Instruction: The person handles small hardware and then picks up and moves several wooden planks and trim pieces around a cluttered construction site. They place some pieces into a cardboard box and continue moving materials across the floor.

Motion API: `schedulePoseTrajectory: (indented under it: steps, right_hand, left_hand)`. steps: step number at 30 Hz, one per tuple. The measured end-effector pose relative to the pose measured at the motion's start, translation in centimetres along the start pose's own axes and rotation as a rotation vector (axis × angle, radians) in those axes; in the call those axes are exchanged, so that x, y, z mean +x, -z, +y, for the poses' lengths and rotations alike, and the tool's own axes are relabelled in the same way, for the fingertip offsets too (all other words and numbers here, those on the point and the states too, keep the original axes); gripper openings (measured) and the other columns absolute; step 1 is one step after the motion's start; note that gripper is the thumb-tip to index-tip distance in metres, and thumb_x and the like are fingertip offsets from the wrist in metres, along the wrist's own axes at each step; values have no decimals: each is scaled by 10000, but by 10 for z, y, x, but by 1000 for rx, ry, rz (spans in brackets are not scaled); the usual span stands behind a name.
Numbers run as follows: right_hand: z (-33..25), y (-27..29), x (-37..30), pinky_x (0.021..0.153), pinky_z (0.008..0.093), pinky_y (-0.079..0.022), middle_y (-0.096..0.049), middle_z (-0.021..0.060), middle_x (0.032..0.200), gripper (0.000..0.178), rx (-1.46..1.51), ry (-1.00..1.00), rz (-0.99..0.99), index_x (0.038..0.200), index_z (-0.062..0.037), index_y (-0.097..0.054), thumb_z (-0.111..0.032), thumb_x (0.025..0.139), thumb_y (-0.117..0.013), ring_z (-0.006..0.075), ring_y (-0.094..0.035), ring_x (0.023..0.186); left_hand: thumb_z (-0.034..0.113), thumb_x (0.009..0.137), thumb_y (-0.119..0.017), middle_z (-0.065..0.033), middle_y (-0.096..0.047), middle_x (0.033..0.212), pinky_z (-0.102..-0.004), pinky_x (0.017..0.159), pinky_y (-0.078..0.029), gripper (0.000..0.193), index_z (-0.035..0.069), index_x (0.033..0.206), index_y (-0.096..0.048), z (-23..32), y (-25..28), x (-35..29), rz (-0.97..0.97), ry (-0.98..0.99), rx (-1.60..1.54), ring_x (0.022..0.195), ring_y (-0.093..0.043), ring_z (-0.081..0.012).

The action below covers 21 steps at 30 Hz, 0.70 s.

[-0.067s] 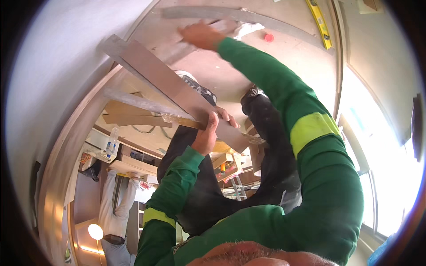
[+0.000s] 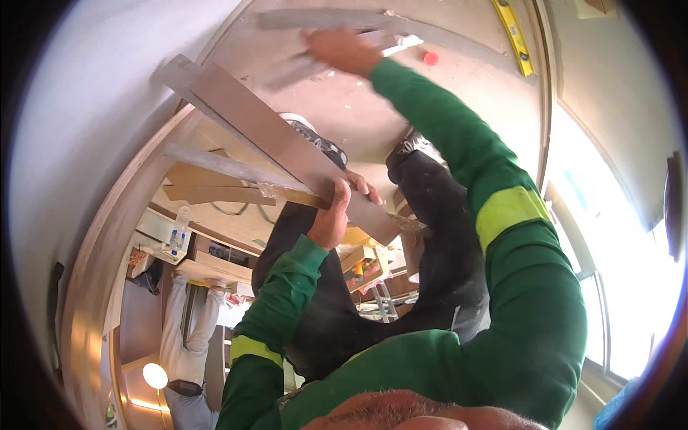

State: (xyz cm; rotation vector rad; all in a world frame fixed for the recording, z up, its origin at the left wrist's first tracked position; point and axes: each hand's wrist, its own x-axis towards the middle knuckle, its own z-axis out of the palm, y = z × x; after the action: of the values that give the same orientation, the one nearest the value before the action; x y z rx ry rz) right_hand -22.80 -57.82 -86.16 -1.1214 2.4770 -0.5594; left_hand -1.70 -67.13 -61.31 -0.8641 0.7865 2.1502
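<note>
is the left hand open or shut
Shut: the left hand clasps the brown board, thumb and fingers at opposite edges.

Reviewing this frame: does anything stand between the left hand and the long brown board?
Nothing visible does: the left hand is directly on the brown board, gripping it near its lower end in the picture.

The board is left of what seems a cap, with the spirit level to the right.
</note>
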Motion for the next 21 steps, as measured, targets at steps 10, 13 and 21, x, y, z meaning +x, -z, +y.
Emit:
schedulePoseTrajectory:
  steps: [10, 13, 21]
  right_hand:
    - [222, 27, -208, 1018, 623, -436, -624, 183, 1226, 568, -22, -755, -246, 1403, -166, -515, -294, 891, -725, 412, -578, 1212]
    - [190, 59, -193, 1011, 630, -430, -630, 151, 1274, 496, -125, -735, -254, 1343, -153, -587, -299, 889, -725, 428, -556, 1259]
    - [130, 186, -301, 943, 468, -506, -697, 226, 1146, 536, 296, -753, 42, 1370, -37, -561, -264, 904, -696, 402, -656, 1084]
  left_hand:
    - [586, 1048, -373, -144, -641, 927, -435, 959, -509, 537, 65, 1008, -496, -7, -11, 12, -31, 41, 93, 968, -649, -258]
    - [566, 1054, -389, -148, -637, 909, -452, 953, -512, 517, 63, 1006, -497, -9, -20, 13, -21, -1, 130, 958, -656, -282]
    - [515, 1071, -385, -122, -595, 858, -504, 940, -522, 480, 56, 988, -499, -26, -92, -26, -6, -104, 262, 910, -657, -315]
